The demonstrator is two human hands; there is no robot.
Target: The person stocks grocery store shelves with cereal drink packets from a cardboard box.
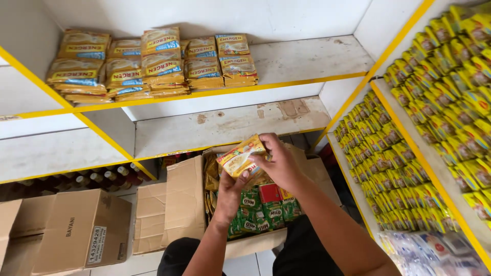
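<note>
Both hands gripping one yellow sachet (240, 157) over open carton (184, 204) at six o'clock: right hand (280, 162) clamping top, left hand (232, 191) pinching underneath, perhaps several sachets stacked.

Glossy yellow plastic sachet strip (240, 158), crinkled foil sheen. Matt brown corrugated cardboard box (184, 204), rough edges. White painted shelf board (225, 125), matt, paint chipped and scuffed. Shiny green plastic sachets (261, 214) inside box. Glossy yellow packets (434, 97) on side shelves.
</note>
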